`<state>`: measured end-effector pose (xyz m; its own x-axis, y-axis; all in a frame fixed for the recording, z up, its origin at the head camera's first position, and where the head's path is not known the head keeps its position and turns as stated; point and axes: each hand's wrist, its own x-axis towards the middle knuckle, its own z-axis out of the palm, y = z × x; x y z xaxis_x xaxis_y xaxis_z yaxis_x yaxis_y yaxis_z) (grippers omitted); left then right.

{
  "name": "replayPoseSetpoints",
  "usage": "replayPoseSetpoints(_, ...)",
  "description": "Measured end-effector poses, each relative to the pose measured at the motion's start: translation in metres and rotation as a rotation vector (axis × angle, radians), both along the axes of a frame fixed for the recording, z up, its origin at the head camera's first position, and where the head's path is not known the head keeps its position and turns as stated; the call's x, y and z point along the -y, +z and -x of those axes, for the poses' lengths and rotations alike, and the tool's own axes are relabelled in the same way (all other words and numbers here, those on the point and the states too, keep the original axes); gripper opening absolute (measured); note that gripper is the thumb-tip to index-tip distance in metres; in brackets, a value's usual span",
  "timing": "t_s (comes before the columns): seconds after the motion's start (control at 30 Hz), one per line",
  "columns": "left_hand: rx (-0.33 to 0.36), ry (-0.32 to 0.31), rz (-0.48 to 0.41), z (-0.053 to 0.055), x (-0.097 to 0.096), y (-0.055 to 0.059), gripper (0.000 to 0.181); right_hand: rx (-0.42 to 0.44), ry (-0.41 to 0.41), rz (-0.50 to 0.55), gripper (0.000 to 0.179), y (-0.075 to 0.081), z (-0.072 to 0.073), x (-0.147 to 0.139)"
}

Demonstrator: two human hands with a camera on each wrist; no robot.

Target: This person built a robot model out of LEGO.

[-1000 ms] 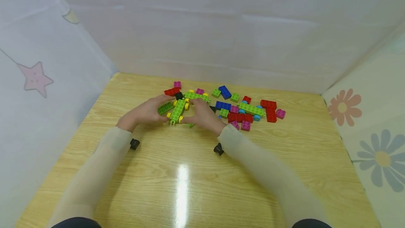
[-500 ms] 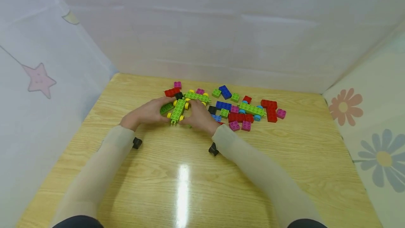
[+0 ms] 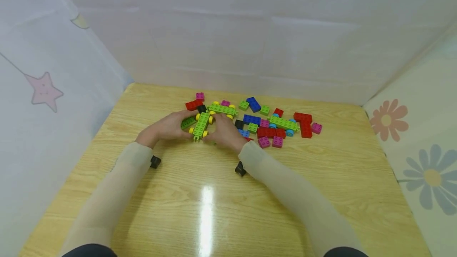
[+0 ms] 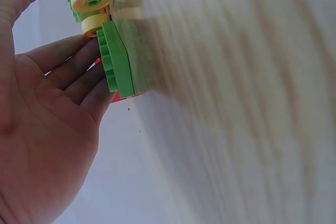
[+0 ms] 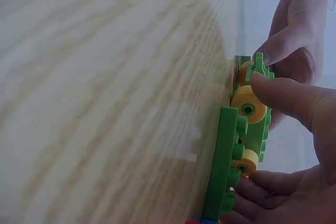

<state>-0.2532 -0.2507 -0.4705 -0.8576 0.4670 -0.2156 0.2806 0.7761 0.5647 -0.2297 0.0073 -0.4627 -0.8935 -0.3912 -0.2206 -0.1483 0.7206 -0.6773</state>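
A lime-green wheeled toy car base (image 3: 201, 124) with yellow wheels stands lengthwise between both hands. My left hand (image 3: 168, 127) holds its left side, thumb by the near wheel and fingers toward the far wheel. On the opposite side, my right hand (image 3: 225, 133) grips it likewise; the right wrist view shows the thumb (image 5: 286, 95) at the near yellow wheel (image 5: 249, 104) and fingers by the far one. A darker green brick (image 4: 116, 59) lies inside the left hand's curve. Under the right hand sits another green brick (image 5: 223, 166), mostly hidden from the head view.
Behind is a second lime-green car base (image 3: 222, 109) with yellow wheels. To the right, a third car base (image 3: 283, 123) has blue wheels, among several red, blue, pink and green bricks. Red bricks (image 3: 305, 124) lie farther right. The wooden table (image 3: 171, 209) meets cloth-covered walls.
My right hand has drawn slightly left and closer around the car base, uncovering a black and a light blue brick. The left hand has shifted slightly right. The car base has barely moved.
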Motion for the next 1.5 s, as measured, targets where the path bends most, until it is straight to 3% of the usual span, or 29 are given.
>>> replayPoseSetpoints(0.97, 0.041, -0.007, -0.023, -0.0035, 0.0023, 0.0036, 0.092, -0.053, 0.047, -0.099, 0.107, -0.0039, 0.0011, 0.0024)
replayPoseSetpoints(1.5, 0.004, 0.009, -0.041, -0.0044, 0.0015, -0.0012, 0.093, -0.071, 0.059, -0.076, 0.104, -0.0034, 0.0022, 0.0018)
